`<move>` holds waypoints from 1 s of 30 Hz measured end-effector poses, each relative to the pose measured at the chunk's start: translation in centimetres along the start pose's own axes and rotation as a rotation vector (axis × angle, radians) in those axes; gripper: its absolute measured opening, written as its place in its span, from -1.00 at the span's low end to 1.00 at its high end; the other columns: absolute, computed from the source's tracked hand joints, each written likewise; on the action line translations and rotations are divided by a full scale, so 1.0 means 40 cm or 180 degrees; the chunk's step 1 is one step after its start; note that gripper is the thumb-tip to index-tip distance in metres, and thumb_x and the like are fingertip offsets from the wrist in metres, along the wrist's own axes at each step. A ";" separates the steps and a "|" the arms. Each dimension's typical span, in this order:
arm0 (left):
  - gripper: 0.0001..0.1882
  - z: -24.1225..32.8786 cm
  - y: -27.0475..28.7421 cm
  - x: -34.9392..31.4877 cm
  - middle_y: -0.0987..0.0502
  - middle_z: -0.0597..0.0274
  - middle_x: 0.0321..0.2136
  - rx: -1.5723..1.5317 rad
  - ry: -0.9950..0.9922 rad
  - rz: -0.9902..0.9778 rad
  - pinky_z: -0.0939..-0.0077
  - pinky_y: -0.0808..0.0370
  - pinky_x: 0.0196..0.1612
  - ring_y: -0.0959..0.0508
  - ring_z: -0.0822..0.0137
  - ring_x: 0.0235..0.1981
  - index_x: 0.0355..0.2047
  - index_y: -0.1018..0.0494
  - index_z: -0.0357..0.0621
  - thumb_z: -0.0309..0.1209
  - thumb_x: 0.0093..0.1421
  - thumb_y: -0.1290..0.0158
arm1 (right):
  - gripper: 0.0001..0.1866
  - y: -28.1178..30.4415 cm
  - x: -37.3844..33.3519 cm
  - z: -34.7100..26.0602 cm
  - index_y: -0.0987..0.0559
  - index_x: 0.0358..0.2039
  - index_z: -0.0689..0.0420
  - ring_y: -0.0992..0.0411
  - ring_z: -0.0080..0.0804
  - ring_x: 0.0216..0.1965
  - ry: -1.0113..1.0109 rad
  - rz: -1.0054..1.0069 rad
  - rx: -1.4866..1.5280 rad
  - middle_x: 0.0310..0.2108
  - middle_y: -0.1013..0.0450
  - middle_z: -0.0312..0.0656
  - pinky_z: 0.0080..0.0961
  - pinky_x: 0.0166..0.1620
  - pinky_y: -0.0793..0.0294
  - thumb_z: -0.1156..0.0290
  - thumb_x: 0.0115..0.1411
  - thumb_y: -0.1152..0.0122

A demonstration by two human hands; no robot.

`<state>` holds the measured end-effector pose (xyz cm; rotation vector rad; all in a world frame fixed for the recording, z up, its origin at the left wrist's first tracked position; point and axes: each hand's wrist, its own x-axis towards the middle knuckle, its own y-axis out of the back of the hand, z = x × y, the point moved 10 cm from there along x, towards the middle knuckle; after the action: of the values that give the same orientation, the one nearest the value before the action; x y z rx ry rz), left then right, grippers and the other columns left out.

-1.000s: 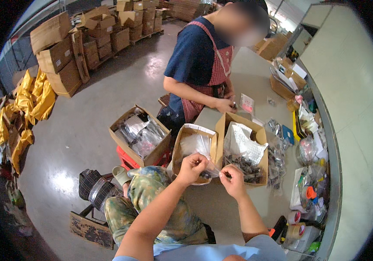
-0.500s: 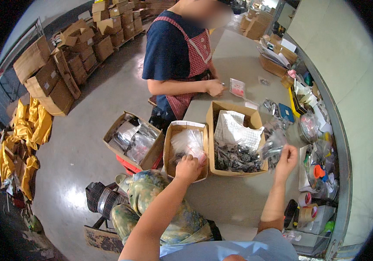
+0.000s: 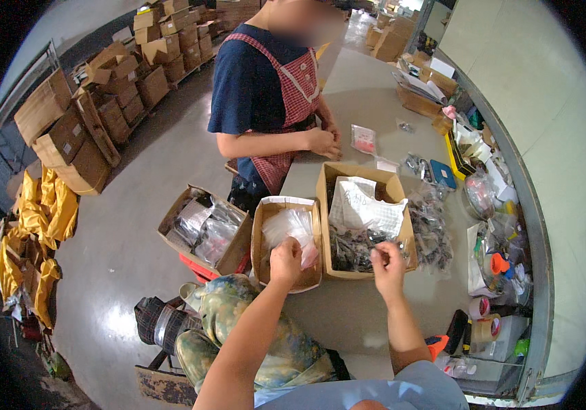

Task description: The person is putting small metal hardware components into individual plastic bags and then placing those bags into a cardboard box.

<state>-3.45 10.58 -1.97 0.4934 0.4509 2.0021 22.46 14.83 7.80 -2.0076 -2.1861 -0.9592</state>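
A person in a navy shirt and red checked apron (image 3: 272,89) stood at the grey table (image 3: 368,102). Stacked brown cardboard cartons (image 3: 101,102) lined the floor beside crumpled yellow bags (image 3: 40,219).

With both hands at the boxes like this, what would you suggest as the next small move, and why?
Probably lift one clear bag out of the small box. The left hand already rests on the bags there, while the right hand pinches something small, too small to tell, over the dark parts in the bigger box.
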 end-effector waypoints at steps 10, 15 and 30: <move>-0.81 0.124 0.097 -0.046 -0.53 -0.08 -0.57 -0.0200 -0.0136 -0.0046 0.28 -0.47 -0.40 -0.57 0.04 -0.50 -0.48 -0.51 -0.31 -0.38 0.07 -0.11 | -0.90 -0.143 -0.032 -0.119 -0.47 -0.42 0.27 -0.43 -0.39 -0.46 0.0263 -0.0870 -0.0057 -0.48 -0.42 -0.14 -0.51 -0.40 -0.41 0.53 0.05 -0.18; -0.72 0.105 0.100 -0.062 -0.49 0.01 -0.67 -0.0727 -0.0053 -0.0142 0.41 -0.43 -0.50 -0.50 0.14 -0.64 -0.58 -0.47 -0.31 -0.32 -0.03 -0.24 | -0.88 -0.196 -0.044 -0.189 -0.48 -0.37 0.26 -0.41 -0.34 -0.43 0.0514 -0.1206 -0.0155 -0.41 -0.41 -0.11 -0.51 -0.37 -0.39 0.52 0.06 -0.16; -0.74 0.146 0.085 -0.082 -0.51 0.02 -0.52 -0.0820 -0.0782 -0.0437 0.34 -0.46 -0.41 -0.52 0.06 -0.50 -0.45 -0.52 -0.25 -0.38 -0.15 -0.26 | -0.81 -0.285 -0.045 -0.285 -0.52 -0.33 0.22 -0.45 -0.16 -0.30 0.0794 -0.1980 -0.0661 -0.35 -0.46 -0.09 -0.37 -0.23 -0.42 0.41 0.05 -0.17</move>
<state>-1.52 6.75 4.19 0.5234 0.0712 1.8063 8.07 8.34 11.57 -1.1606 -2.6900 -1.4475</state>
